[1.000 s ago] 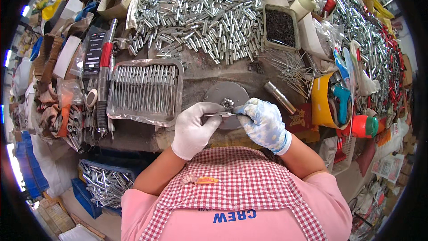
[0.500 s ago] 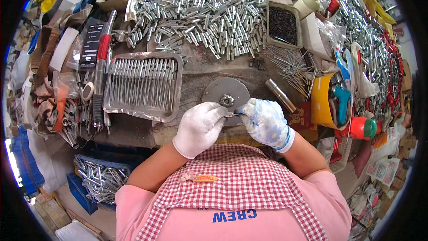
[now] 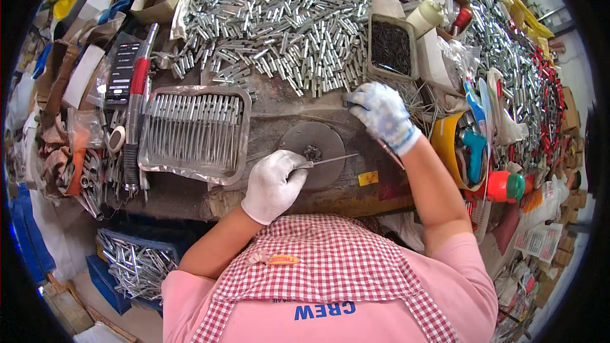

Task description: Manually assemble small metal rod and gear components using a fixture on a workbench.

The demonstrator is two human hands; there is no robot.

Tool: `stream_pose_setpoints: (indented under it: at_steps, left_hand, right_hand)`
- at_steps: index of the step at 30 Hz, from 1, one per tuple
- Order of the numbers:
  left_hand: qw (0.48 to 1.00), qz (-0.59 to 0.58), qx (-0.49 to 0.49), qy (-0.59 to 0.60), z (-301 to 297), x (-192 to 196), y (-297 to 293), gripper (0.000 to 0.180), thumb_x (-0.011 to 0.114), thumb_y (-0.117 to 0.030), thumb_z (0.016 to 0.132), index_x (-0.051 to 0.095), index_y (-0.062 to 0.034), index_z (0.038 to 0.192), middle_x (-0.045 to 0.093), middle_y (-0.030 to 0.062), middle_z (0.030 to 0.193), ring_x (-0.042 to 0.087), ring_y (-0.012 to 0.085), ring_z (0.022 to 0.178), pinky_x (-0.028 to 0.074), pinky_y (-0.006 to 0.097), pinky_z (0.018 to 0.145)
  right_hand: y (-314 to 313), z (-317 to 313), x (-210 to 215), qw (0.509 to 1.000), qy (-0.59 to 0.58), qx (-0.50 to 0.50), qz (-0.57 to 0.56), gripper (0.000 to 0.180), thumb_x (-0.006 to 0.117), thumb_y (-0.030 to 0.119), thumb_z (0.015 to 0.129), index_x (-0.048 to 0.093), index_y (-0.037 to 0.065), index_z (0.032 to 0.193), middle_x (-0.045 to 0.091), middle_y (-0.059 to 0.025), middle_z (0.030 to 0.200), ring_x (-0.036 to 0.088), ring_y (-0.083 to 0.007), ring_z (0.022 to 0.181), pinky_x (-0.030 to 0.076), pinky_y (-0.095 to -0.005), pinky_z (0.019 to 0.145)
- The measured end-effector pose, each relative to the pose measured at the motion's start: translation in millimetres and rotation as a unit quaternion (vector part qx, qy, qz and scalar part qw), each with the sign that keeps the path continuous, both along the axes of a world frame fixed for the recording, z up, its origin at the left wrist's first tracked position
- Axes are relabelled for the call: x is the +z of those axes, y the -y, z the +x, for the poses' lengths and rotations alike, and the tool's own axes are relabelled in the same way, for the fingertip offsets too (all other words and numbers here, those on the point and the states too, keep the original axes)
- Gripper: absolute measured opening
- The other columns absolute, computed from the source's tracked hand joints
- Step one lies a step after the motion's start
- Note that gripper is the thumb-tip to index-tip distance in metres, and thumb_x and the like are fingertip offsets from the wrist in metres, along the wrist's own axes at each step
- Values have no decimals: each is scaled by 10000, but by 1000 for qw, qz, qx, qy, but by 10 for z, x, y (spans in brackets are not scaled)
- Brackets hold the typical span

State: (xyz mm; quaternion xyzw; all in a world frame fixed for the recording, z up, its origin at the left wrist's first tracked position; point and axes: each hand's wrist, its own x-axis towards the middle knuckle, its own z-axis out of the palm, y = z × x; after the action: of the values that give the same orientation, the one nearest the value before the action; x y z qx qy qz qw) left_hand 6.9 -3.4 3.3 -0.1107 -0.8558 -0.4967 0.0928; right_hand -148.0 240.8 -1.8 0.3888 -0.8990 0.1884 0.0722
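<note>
Slim metal rod [image 3: 337, 159] juts over the grey disc [image 3: 325, 176], mid-frame — left hand [image 3: 273, 184] pinching one end, seemingly leaving its length clear; right hand [image 3: 383, 114], upper centre-right — its grip I can't tell.

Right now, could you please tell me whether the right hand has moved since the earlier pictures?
Yes, the right hand has moved forward and slightly right relative to the round grey disc.

Left hand [image 3: 276, 183] pinching, right hand [image 3: 383, 114] farther forward
</note>
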Motion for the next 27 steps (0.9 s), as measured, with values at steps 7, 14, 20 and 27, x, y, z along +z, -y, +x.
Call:
stream_pose_setpoints:
  at_steps: [7,14,20,27]
  left_hand:
    - [1000,27,1,-2,75,-38,-26,111,703,-7,732,685,-18,841,681,138,861,676,301,784,539,376,694]
    - [995,-71,46,-59,102,-173,-60,107,730,-36,705,705,-59,806,646,84,821,602,281,844,494,395,757]
    - [991,-113,54,-45,104,-257,-145,111,750,-60,685,713,-75,788,612,73,809,571,281,837,478,397,756]
    - [990,-111,63,-52,93,-281,-168,116,748,-54,672,721,-84,780,612,62,793,566,276,819,483,390,736]
  right_hand:
    - [186,-161,-64,971,-50,49,229,104,635,175,762,698,112,815,672,-97,802,677,-297,804,552,-413,694]
    - [102,-10,10,986,75,-88,120,144,617,133,805,643,57,925,651,-163,919,651,-388,865,540,-459,761]
    - [22,133,-107,981,38,-179,-63,129,648,108,832,650,84,959,663,-143,860,657,-379,809,536,-428,721]
    - [17,705,-81,459,544,-9,-702,212,609,32,865,625,-29,1067,679,-123,1052,652,-199,950,518,-277,843]
